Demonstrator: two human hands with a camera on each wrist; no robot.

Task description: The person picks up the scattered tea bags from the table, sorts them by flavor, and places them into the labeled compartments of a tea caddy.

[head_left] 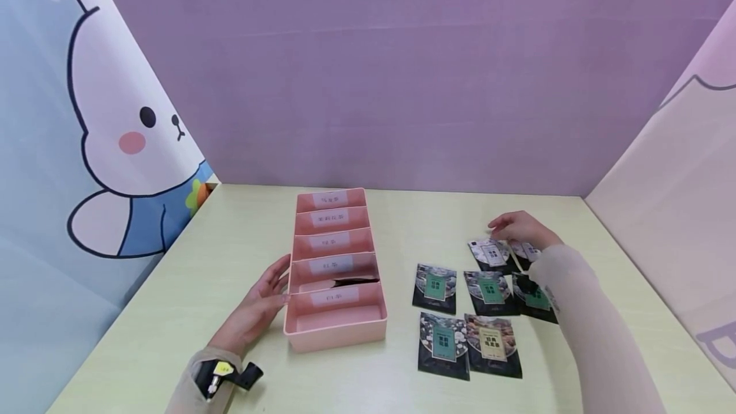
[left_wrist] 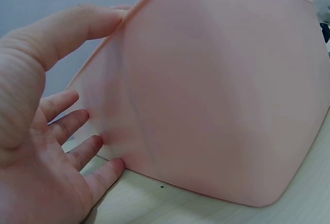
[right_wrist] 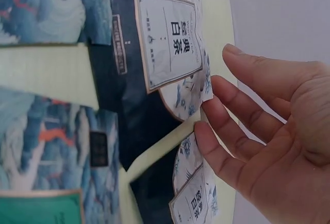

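Note:
My left hand (head_left: 261,305) is at the left side of a pink divided box (head_left: 336,340). In the left wrist view its thumb touches the rim, and the relaxed fingers (left_wrist: 77,123) lie against the side wall. Over at the right, my right hand (head_left: 526,230) is at the top edges of two white-label tea packets, one on the left (head_left: 492,255) and one partly covered (head_left: 526,250). Close up, its fingertips touch the edge of the left packet (right_wrist: 170,38) near the other packet (right_wrist: 193,198), and the thumb stands apart.
Green-label tea packets (head_left: 435,287) lie in front of the white ones. Nearer are a teal-label packet (head_left: 444,345) and a cream-label packet (head_left: 492,345), touching. One dark packet (head_left: 355,282) lies in the box's second compartment from the front. A purple backdrop (head_left: 402,82) rises behind the table.

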